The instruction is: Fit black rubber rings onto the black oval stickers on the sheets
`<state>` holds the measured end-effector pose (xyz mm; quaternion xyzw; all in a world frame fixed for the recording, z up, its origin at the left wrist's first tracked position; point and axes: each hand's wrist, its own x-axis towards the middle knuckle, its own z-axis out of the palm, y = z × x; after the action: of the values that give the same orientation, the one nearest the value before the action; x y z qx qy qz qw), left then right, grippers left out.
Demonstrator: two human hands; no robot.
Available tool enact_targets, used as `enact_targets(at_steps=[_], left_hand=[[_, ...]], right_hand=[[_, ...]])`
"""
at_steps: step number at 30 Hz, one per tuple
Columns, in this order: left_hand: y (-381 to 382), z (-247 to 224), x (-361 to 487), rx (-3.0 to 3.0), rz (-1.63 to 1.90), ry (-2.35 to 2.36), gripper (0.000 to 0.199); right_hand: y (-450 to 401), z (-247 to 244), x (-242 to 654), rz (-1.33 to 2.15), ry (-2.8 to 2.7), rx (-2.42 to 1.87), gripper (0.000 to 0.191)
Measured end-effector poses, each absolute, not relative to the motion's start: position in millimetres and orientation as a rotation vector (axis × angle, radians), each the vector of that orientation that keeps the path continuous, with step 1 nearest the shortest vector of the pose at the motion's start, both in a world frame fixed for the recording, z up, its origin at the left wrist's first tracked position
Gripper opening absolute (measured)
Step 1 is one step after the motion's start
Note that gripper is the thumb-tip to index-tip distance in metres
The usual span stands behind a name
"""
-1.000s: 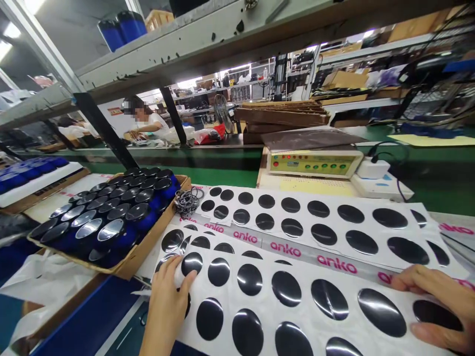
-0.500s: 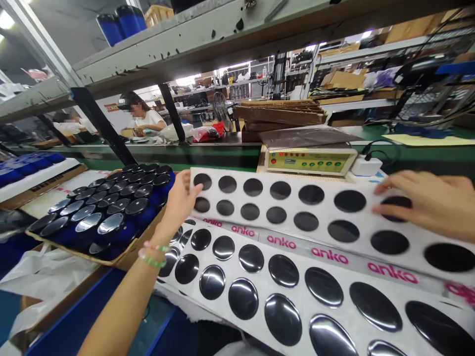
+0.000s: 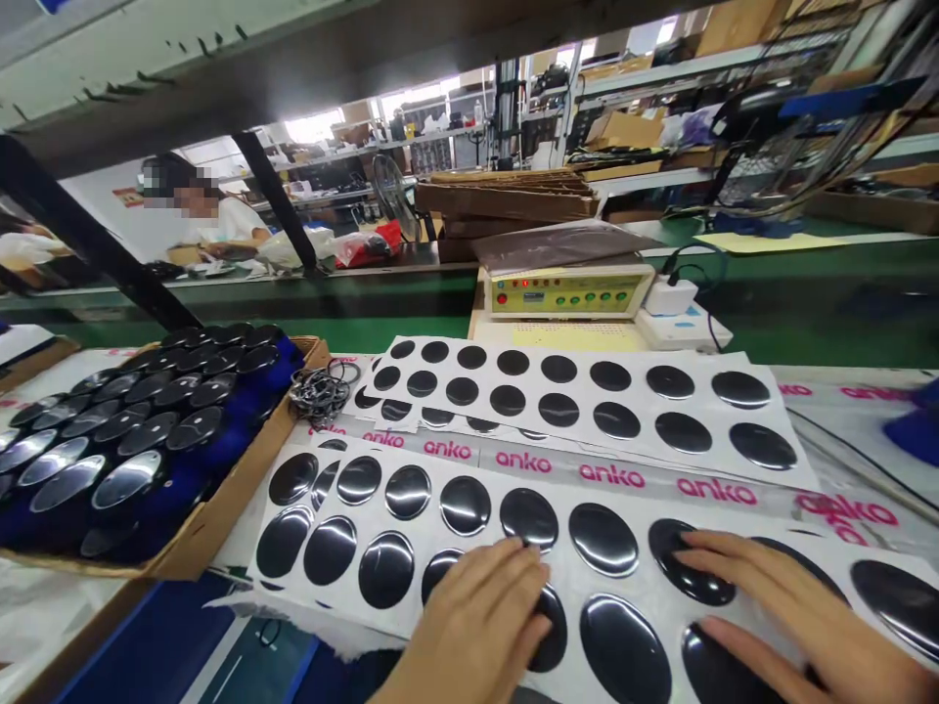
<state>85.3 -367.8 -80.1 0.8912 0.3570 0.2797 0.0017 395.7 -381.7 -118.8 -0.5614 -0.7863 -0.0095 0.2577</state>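
My left hand (image 3: 476, 616) lies palm down over the near white sheet of glossy black round stickers (image 3: 572, 596), its fingers stretched out and close together. On the same sheet, farther right, my right hand (image 3: 799, 616) rests with thumb and fingers spread, the fingertips touching black discs. Neither hand grips anything. Behind this sheet, a second white sheet of black discs (image 3: 539, 391) lies on top of others like it. Between the two runs a plastic strip printed "anko" in pink (image 3: 520, 462). Parts of the near sheet are hidden under my hands.
At left stands a cardboard box (image 3: 227, 489) packed with blue cylinders with shiny black tops (image 3: 147, 430). Beside it lies a tangle of black rings (image 3: 323, 391). A control unit with green buttons (image 3: 568, 293) sits behind the sheets. A co-worker (image 3: 212, 215) sits across the bench.
Both hands have let go of the upper sheet, which now lies flat behind the strip. They have moved nearer, onto the near sheet. The view has shifted.
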Motion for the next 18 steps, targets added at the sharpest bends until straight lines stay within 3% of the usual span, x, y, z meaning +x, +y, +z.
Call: enact_targets(at_steps=[6,12,18], left_hand=[[-366.7,-86.1,101.6,2.986,0.856,1.020,0.025],[-362.8,-76.4,98.9,2.774,0.546,1.047,0.037],[-365.6,-93.8,73.9,2.639,0.863,0.900,0.023]], right_hand=[[-377.9,-108.6,352.5,-0.346,-2.306,-1.474,0.049],[-379.6,-108.8,345.4,-0.361,-2.271,-1.563,0.045],[-376.5,-109.4,338.0,-0.287,-2.241,-1.595,0.041]])
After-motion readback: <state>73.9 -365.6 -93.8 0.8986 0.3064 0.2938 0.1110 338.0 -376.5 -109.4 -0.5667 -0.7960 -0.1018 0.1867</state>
